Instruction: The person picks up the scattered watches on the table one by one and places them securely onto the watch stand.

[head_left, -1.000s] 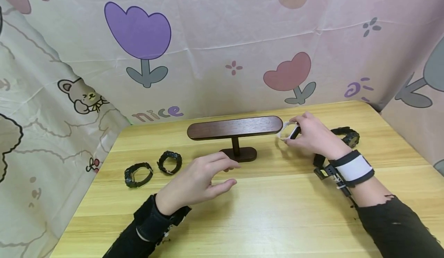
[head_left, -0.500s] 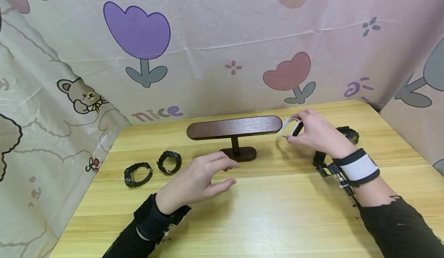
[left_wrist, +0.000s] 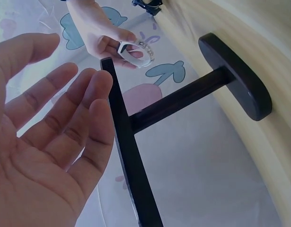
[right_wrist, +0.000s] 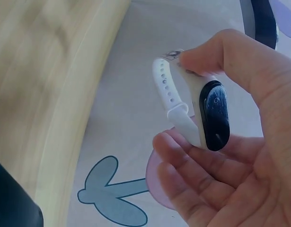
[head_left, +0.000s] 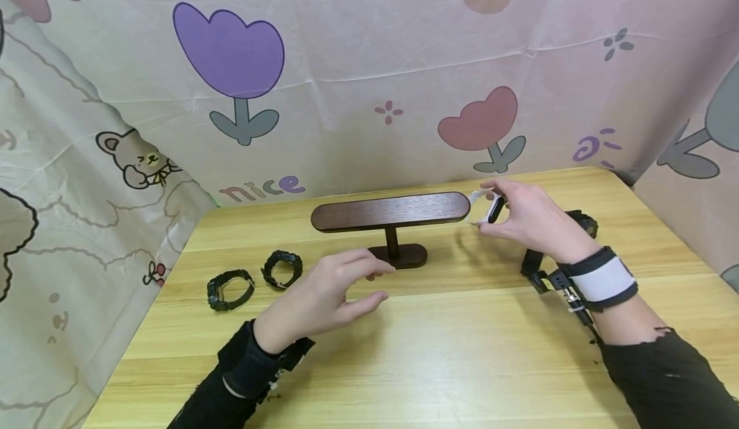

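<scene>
A white fitness band (right_wrist: pixel 177 106) with a black oval screen is pinched between the thumb and fingers of my right hand (head_left: pixel 528 218). Its strap is fastened in a loop, and the loop faces the right end of a dark wooden T-shaped display stand (head_left: pixel 392 211). In the head view the band sits right at that end, and in the right wrist view its screen turns toward my palm. My left hand (head_left: pixel 323 297) hovers in front of the stand's base, fingers loosely bent, holding nothing. From the left wrist view, its fingertips (left_wrist: pixel 99 84) overlap the stand's bar.
Two black watches (head_left: pixel 231 290) (head_left: pixel 281 270) stand on the wooden table (head_left: pixel 462 365) at the left. Another dark watch (head_left: pixel 584 222) lies at the right, partly hidden behind my right hand. A patterned cloth backdrop (head_left: pixel 358 44) rises behind the table.
My right hand has shifted slightly right and turned a little with the fitness band, which stays by the stand's right end. My left hand has moved slightly left.
</scene>
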The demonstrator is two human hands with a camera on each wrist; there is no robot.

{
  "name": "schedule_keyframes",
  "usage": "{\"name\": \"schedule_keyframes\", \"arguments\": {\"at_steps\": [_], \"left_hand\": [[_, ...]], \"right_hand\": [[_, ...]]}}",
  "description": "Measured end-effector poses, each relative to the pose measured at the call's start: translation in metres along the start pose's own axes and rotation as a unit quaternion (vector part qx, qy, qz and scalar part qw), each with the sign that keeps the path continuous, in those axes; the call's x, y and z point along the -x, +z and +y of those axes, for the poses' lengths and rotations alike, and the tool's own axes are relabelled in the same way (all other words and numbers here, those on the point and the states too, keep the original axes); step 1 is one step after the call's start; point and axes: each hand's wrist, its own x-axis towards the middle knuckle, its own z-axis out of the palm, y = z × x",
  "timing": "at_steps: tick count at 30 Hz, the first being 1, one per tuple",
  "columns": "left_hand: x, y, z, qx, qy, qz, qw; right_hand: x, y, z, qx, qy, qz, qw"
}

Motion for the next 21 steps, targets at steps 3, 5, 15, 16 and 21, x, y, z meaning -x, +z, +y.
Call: {"name": "schedule_keyframes", "arguments": {"at_steps": [3, 5, 15, 16, 21], "left_hand": [[0.0006, -0.0019, -0.0014, -0.004, 0.004, 0.004, 1.0], [0.0007, -0.0035, -0.0013, -0.003, -0.001, 0.003, 1.0], [0.0014, -0.0081, -0.0025, -0.012, -0.02, 0.007, 0.9997], [0.0014, -0.0084, -0.0028, -0.013, -0.019, 0.008, 0.9997], [0.0018, -0.0096, -0.0039, -0.012, -0.018, 0.01, 0.9997]], "right_hand": [[0.0008, 0.0002, -0.0003, -0.01, 0.001, 0.02, 1.0], [0.0011, 0.0004, -0.0004, -0.014, 0.005, 0.028, 1.0], [0.0014, 0.0002, 0.0017, -0.012, -0.005, 0.047, 0.999], [0.0014, 0.0002, 0.0018, -0.011, -0.008, 0.05, 0.999], [0.0006, 0.0004, 0.0014, -0.015, -0.021, 0.059, 0.998]]}}
